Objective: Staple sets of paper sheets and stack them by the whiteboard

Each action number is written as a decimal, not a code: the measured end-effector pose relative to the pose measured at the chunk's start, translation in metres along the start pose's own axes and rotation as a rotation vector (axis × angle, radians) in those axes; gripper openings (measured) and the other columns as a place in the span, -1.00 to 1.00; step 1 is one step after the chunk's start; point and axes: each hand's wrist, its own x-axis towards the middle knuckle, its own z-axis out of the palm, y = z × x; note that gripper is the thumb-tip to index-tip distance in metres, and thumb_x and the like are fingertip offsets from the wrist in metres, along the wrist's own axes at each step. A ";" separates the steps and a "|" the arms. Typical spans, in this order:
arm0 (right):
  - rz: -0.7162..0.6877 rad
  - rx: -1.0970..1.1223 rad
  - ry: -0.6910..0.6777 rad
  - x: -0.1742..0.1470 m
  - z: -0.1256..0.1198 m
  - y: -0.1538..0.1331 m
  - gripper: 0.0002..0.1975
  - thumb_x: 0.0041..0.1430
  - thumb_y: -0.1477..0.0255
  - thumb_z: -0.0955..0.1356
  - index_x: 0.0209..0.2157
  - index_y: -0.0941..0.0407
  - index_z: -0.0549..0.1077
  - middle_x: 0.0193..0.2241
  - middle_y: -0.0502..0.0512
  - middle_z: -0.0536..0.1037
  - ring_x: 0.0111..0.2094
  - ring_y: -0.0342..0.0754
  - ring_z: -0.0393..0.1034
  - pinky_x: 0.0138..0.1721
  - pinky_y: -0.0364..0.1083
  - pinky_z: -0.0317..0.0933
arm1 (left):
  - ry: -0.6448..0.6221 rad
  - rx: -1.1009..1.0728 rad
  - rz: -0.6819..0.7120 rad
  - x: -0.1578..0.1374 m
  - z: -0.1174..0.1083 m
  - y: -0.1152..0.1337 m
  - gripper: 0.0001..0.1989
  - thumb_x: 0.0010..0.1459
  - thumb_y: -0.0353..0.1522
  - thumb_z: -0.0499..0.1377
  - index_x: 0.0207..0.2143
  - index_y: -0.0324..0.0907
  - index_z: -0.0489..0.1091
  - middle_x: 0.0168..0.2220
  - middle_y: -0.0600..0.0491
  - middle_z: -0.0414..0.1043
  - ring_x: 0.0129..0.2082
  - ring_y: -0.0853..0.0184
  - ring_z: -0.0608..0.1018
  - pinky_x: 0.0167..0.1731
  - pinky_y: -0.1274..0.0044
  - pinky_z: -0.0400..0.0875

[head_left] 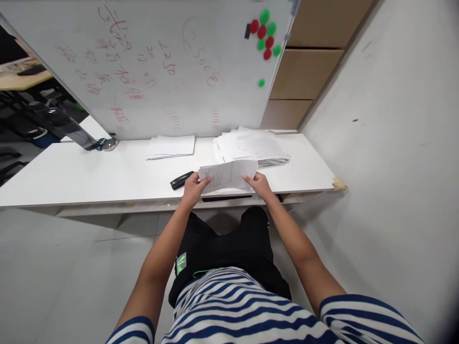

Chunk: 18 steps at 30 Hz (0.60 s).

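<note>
Between both hands I hold a printed sheet of paper (227,174), raised a little over the front of the white desk. My left hand (194,187) pinches its left edge, thumb on the near face. At the right edge, my right hand (258,184) grips it the same way. Whether it is one sheet or several I cannot tell. Just left of my left hand lies a black stapler (181,180). Behind the held paper sits a thick, uneven pile of papers (251,145). A smaller, neater stack of paper (171,146) lies farther left.
The white desk (89,177) runs along a whiteboard (150,62) with red writing and several round magnets (264,17). A clear bottle (77,131) leans at the back left. A wall (387,157) bounds the right side. Below the top is an open shelf (136,208).
</note>
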 end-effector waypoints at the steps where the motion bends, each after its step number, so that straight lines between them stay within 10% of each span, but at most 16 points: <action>1: -0.012 0.026 0.009 -0.001 0.004 0.002 -0.52 -0.06 0.03 0.49 -0.31 0.17 0.60 -0.31 0.18 0.68 -0.25 0.12 0.54 -0.24 0.02 0.38 | 0.005 0.000 -0.005 -0.001 0.001 -0.003 -0.58 -0.08 -0.09 0.46 -0.27 -0.17 0.52 -0.26 0.03 0.60 -0.21 0.24 0.59 -0.12 0.39 0.47; 18: -0.020 0.099 0.056 -0.016 0.034 -0.006 -0.42 -0.04 -0.03 0.50 -0.17 0.17 0.62 -0.16 0.22 0.67 -0.05 0.15 0.54 0.02 0.08 0.39 | 0.023 -0.132 -0.106 0.006 0.012 -0.041 -0.49 -0.07 -0.05 0.45 -0.16 -0.21 0.60 -0.09 -0.10 0.65 0.02 0.09 0.60 0.12 0.26 0.41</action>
